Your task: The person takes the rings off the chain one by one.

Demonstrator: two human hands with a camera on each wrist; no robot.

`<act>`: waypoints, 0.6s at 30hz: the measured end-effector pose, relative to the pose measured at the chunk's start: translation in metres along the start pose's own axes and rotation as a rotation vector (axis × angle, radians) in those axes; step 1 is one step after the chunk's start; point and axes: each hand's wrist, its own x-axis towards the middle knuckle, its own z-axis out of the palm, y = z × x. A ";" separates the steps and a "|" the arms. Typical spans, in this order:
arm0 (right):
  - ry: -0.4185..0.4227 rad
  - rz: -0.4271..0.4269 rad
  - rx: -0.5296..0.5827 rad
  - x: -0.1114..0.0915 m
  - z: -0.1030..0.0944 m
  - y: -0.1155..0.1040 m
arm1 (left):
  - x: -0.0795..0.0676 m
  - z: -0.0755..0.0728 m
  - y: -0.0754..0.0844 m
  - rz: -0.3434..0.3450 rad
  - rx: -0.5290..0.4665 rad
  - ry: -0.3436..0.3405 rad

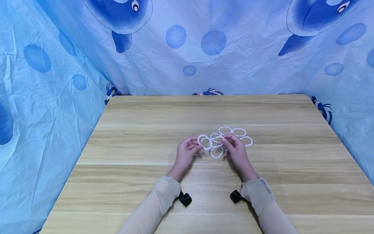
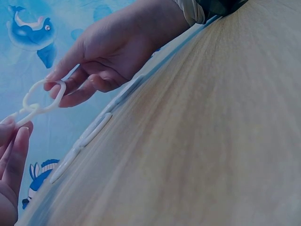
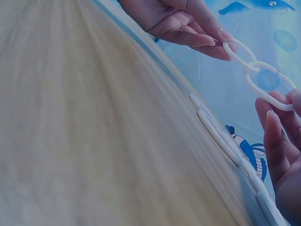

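My left hand point(image 1: 188, 150) pinches a white plastic C-shaped link point(image 3: 240, 61) between thumb and fingertips. Facing it, my right hand point(image 1: 236, 152) pinches a second white link point(image 3: 250, 85). Both wrist views show these two links hooked through each other, held above the table between the hands. Several more white links lie on the table around and beyond the right hand, among them an oval link point(image 1: 239, 128) at the back and a rounder one point(image 1: 216, 158) nearer me. The right fingers partly cover some of them.
The wood-grain table point(image 1: 131, 188) stretches out on all sides of the hands. A blue curtain point(image 1: 248, 71) with whale prints hangs behind it and along both sides. Black cameras point(image 1: 185, 199) jut inward from both wrists, just below the sleeve cuffs.
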 end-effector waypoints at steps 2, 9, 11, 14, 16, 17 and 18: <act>0.002 0.002 -0.002 0.000 0.000 0.000 | 0.000 0.000 0.000 0.003 -0.001 -0.005; 0.012 -0.002 -0.012 0.000 0.000 0.000 | 0.000 0.001 -0.001 -0.002 0.014 -0.013; 0.014 -0.001 -0.012 0.000 0.000 0.000 | 0.001 0.000 -0.002 -0.010 0.010 -0.015; 0.013 0.000 -0.009 0.000 0.001 0.000 | 0.001 0.000 -0.002 -0.019 0.001 -0.019; 0.011 -0.002 -0.010 0.000 0.001 0.000 | 0.001 0.000 -0.002 -0.025 -0.009 -0.023; 0.009 -0.004 -0.012 0.000 0.002 0.000 | 0.001 0.000 -0.002 -0.027 -0.012 -0.026; 0.007 -0.006 -0.015 0.000 0.002 0.000 | 0.001 0.000 -0.002 -0.028 -0.011 -0.027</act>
